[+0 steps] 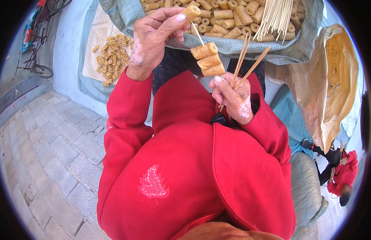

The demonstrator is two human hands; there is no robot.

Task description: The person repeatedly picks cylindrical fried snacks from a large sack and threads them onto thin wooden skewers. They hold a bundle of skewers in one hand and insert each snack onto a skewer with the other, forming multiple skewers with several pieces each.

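My left hand (151,40) pinches one short, hollow tan roll (191,12), apparently a fried dough or bean-curd roll, between thumb and fingers. Just below it is the upper end of a thin wooden skewer (198,34); I cannot tell whether the tip has entered the roll. Three similar rolls (209,60) sit side by side on that skewer. Its lower end disappears into my right hand (233,97), which also grips several bare skewers (253,67) fanning up to the right. Beyond both hands, an open woven sack (281,54) holds many loose rolls (224,22).
A bundle of skewers (275,19) lies on the rolls. Skewered pieces (113,55) are heaped on a pale sheet (94,64) at left. At right are a tan bag (311,81), a stuffed sack (305,183) and a seated person (343,172). Stone paving (59,150) spreads at left.
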